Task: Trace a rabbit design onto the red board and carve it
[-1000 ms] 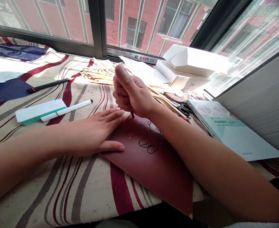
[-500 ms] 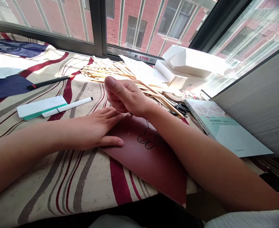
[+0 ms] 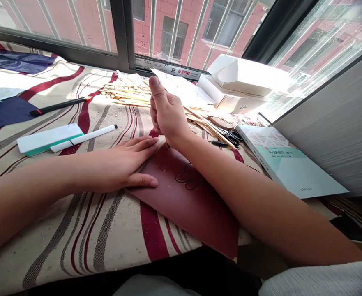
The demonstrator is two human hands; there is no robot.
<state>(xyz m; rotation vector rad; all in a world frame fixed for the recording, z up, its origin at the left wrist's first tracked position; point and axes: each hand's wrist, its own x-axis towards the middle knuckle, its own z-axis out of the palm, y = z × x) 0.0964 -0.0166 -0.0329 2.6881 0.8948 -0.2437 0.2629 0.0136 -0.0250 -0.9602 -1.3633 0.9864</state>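
Observation:
A dark red board (image 3: 193, 209) lies slantwise at the table's front edge, with black petal-like outlines (image 3: 188, 179) on its face. Flat on its left part rests my left hand (image 3: 131, 164), fingers stretched out and thumb apart. My right hand (image 3: 170, 115) is closed in a fist above the far end of the board, thumb on top. A small dark tip shows just below the fist, near the board's pale far corner. What the fist grips is otherwise hidden behind my hand and wrist.
Beyond my hands lie a pile of thin wooden sticks (image 3: 125, 93), black-handled scissors (image 3: 232, 138) and a white box (image 3: 239, 82). A book (image 3: 294, 164) is at right. To the left are a white marker (image 3: 85, 138), a white-and-green case (image 3: 49, 137) and a black pencil (image 3: 60, 106).
My right fist has risen and tipped upright, the thumb now pointing up rather than left. My left hand stays on the board. The whole view has shifted slightly.

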